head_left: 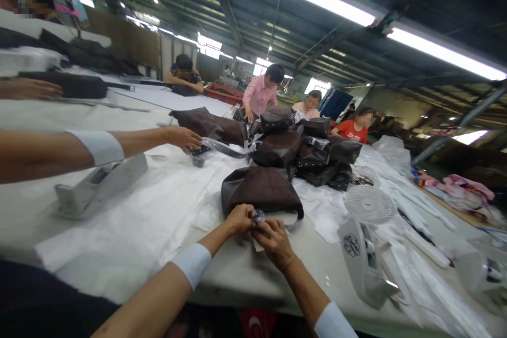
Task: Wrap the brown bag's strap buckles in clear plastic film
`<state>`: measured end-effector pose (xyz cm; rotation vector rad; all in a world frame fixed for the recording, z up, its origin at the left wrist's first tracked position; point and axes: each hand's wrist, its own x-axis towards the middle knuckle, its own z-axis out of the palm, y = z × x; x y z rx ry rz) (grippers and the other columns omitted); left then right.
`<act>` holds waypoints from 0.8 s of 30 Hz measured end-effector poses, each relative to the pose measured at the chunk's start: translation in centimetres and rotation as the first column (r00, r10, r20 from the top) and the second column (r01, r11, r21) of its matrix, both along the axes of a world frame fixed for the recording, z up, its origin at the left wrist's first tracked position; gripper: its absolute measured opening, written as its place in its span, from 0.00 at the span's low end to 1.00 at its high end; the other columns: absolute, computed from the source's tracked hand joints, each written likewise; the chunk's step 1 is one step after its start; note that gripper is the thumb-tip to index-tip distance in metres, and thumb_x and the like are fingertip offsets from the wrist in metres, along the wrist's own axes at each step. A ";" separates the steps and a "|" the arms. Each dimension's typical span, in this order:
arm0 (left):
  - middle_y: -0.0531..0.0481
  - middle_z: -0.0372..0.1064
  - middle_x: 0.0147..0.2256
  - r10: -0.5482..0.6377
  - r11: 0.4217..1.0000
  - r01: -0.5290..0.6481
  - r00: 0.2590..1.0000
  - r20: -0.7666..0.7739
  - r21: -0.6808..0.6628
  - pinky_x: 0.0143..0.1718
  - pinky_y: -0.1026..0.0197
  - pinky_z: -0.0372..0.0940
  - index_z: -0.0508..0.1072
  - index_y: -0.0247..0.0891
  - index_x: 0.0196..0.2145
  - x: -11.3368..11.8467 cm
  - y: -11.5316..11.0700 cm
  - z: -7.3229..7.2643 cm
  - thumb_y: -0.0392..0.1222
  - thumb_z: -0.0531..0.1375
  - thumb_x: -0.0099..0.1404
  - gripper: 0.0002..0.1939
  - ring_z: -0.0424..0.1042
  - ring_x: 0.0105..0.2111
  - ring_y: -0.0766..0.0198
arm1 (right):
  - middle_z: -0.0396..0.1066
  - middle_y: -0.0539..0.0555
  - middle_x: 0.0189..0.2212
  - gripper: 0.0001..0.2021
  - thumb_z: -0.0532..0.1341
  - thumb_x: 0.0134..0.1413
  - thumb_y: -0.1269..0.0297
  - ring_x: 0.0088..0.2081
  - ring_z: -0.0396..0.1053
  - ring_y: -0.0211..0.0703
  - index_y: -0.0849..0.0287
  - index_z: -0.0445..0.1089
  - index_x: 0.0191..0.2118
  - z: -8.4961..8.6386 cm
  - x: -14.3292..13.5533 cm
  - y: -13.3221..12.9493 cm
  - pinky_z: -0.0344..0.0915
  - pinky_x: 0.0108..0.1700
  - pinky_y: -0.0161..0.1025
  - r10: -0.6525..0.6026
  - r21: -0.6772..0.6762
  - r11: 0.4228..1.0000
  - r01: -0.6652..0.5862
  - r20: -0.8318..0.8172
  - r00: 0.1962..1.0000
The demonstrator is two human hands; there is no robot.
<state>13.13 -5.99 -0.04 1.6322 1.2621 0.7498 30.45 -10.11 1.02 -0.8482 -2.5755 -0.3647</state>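
A dark brown handbag (263,190) lies on the white-covered table in front of me, its strap looping out at the right. At its near edge my left hand (240,219) is closed, fingers pinching a strap part with greyish clear plastic wrap (259,216) around it. My right hand (274,238) meets it from the right, fingertips closed on the same wrapped strap part. Below the fingertips a small pale tag (257,245) hangs. Fingers partly cover the exact hold.
Beyond the handbag, several dark bags (285,142) are piled up. From the left a co-worker's hand (184,137) reaches toward a plastic-wrapped strap (224,147). A tape dispenser (99,187) stands left, a small fan (368,222) right. White sheets (146,200) cover much of the table; several people work beyond.
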 end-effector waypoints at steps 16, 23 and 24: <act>0.57 0.65 0.20 -0.181 0.962 0.198 0.978 0.107 -0.186 0.16 0.64 0.65 0.62 0.37 0.28 -1.0 -0.9 1.2 0.35 0.61 0.45 0.11 0.72 0.18 0.60 | 0.64 0.51 0.29 0.05 0.60 0.46 0.70 0.36 0.61 0.42 0.57 0.65 0.23 -2.0 -1.1 1.7 0.59 0.38 0.37 -0.177 -0.385 0.923 -0.029 -0.487 0.855; 0.54 0.67 0.24 -0.166 0.984 0.172 0.976 0.142 -0.034 0.15 0.69 0.60 0.65 0.34 0.27 -1.1 -1.5 0.7 0.40 0.61 0.51 0.09 0.72 0.19 0.65 | 0.64 0.45 0.29 0.18 0.69 0.35 0.61 0.29 0.61 0.37 0.57 0.65 0.34 -1.0 -1.0 2.6 0.60 0.32 0.33 -0.445 -0.704 0.709 -0.034 -0.485 0.753; 0.55 0.66 0.22 -0.159 0.986 0.165 0.976 0.151 -0.029 0.15 0.70 0.59 0.65 0.34 0.26 -1.0 -1.5 0.7 0.41 0.61 0.52 0.09 0.71 0.18 0.65 | 0.65 0.46 0.29 0.20 0.69 0.35 0.60 0.30 0.62 0.37 0.57 0.65 0.37 -0.8 -0.9 2.9 0.60 0.32 0.33 -0.449 -0.731 0.679 -0.066 -0.484 0.751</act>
